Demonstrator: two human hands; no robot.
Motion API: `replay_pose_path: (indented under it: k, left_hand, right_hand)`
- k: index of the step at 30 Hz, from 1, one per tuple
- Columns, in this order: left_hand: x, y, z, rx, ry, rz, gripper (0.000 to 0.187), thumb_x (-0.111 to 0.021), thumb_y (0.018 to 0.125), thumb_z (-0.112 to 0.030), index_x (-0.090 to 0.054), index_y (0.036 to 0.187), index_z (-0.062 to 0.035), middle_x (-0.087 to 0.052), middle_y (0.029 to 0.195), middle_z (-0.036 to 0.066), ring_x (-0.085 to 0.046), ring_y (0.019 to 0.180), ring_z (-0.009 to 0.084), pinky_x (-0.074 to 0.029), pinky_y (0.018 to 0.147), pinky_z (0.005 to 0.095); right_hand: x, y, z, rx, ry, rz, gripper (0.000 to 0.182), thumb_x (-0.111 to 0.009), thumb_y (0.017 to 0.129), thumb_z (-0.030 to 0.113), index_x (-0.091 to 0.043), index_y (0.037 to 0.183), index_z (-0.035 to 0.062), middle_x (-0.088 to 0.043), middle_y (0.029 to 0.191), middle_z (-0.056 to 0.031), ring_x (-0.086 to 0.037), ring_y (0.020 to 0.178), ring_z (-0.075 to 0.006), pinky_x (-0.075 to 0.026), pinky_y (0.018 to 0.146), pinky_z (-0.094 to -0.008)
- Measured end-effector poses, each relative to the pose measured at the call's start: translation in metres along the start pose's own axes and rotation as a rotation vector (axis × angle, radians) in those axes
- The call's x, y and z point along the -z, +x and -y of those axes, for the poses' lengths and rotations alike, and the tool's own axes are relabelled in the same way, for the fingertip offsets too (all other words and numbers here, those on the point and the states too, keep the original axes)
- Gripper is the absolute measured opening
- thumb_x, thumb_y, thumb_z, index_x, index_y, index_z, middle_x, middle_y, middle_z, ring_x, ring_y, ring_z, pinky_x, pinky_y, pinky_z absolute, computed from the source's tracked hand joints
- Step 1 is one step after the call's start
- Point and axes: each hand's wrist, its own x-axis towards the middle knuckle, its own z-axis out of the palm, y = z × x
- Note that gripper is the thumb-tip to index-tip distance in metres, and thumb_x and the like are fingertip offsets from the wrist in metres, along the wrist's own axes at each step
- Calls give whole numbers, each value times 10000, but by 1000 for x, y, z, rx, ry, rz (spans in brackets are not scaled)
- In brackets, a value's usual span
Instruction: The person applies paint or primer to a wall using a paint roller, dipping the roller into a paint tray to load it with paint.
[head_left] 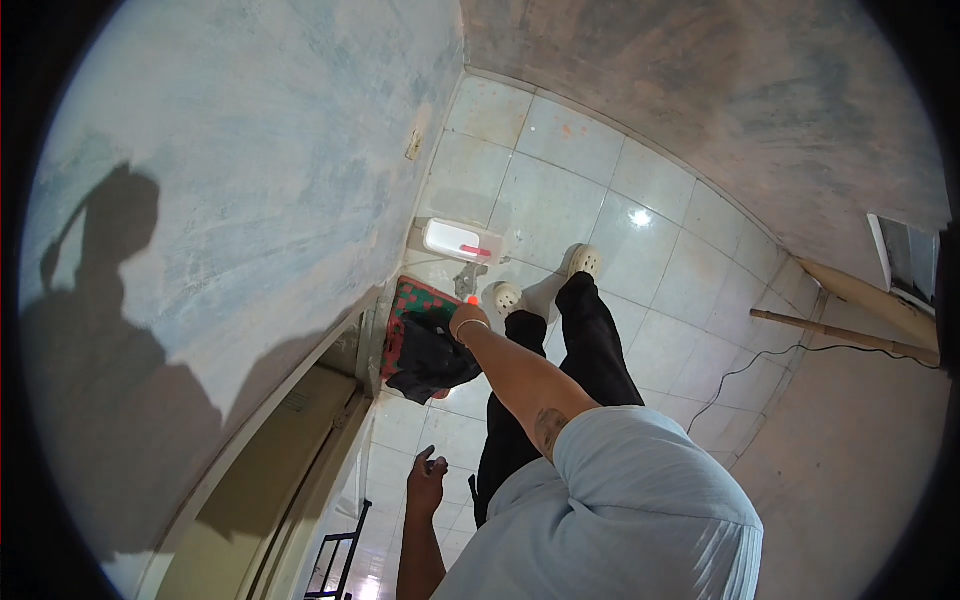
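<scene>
My right hand [468,322], a bracelet on its wrist, reaches forward and down and grips a dark cloth [432,362] that hangs in folds. The cloth lies against a red and green checkered cloth [410,305] by the foot of the wall. Lower in the view my left hand [428,478] is curled round a small dark object [432,462]; what it is I cannot tell. My legs in black trousers [590,340] and white clogs [505,297] stand on the pale tiled floor [560,180].
A white rectangular container [458,241] with a red part lies on the floor by the wall. A wooden stick [840,334] and a dark cable [750,372] lie at the right. A doorway frame [300,470] and a black metal rack [340,550] are at the lower left.
</scene>
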Motion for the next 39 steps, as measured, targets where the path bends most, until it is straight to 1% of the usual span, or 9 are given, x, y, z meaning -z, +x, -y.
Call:
replay_pose_path:
  k: [7, 9, 19, 21, 28, 30, 33, 37, 39]
  left_hand:
    - [6, 11, -8, -27, 26, 11, 516, -592, 926, -259, -482, 1341, 28, -653, 886, 90, -608, 834, 147, -479, 783, 284]
    - [7, 14, -13, -38, 36, 14, 516, -591, 925, -255, -482, 1339, 31, -659, 880, 96, -616, 835, 157, -482, 788, 291]
    - [10, 27, -34, -85, 51, 42, 515, -586, 929, -263, -479, 1345, 21, -672, 917, 118, -629, 843, 166, -487, 787, 298]
    - [12, 24, -41, -109, 100, 29, 515, -586, 930, -269, -479, 1346, 17, -671, 917, 116, -630, 846, 171, -487, 787, 298]
    - [7, 26, -30, -138, 90, 35, 509, -591, 929, -277, -493, 1333, 17, -672, 916, 113, -631, 844, 173, -487, 789, 299]
    - [5, 29, -26, -157, 92, 39, 507, -592, 928, -279, -498, 1327, 19, -673, 913, 110, -631, 842, 172, -488, 787, 300]
    - [1, 23, -35, -138, 84, 41, 506, -594, 927, -279, -501, 1321, 25, -673, 906, 111, -631, 834, 175, -490, 784, 303]
    - [-2, 28, -29, -162, 100, 24, 501, -596, 926, -278, -507, 1310, 31, -678, 899, 118, -640, 832, 184, -494, 785, 314]
    - [-2, 36, -17, -197, 111, 21, 497, -598, 925, -278, -511, 1302, 34, -683, 895, 124, -650, 836, 192, -498, 784, 324]
  right_hand:
    - [14, -7, 0, 45, -66, 0, 274, -569, 876, 176, -724, 1056, 40, -691, 1106, -179, -667, 1047, -319, -553, 814, -424]
    - [23, -17, 1, 164, -211, 56, 229, -535, 866, 126, -724, 920, 8, -722, 802, -154, -719, 681, -284, -582, 623, -396]
    - [17, -26, -17, 74, -69, -31, 259, -518, 872, 144, -717, 971, 10, -721, 857, -168, -718, 749, -302, -579, 582, -402]
    - [13, -22, -23, 239, -249, -12, 273, -506, 872, 140, -709, 1002, 12, -721, 873, -168, -716, 762, -319, -582, 633, -417]
    - [36, -43, -24, 98, -138, 88, 283, -500, 863, 136, -735, 989, 40, -718, 992, -162, -705, 893, -322, -564, 781, -403]
    - [32, -30, -33, 310, -422, 59, 285, -516, 854, 159, -745, 990, 56, -716, 1028, -150, -694, 950, -310, -555, 796, -417]
    - [35, -24, -42, 453, -572, 2, 285, -534, 847, 180, -747, 998, 66, -720, 1020, -139, -687, 970, -300, -545, 817, -418]
    - [55, -32, -53, 527, -650, -29, 270, -544, 842, 185, -753, 974, 77, -732, 968, -116, -700, 902, -294, -552, 772, -423]
    - [102, -82, -41, 511, -814, 120, 253, -571, 823, 160, -753, 973, 69, -723, 987, -147, -699, 921, -327, -550, 821, -403]
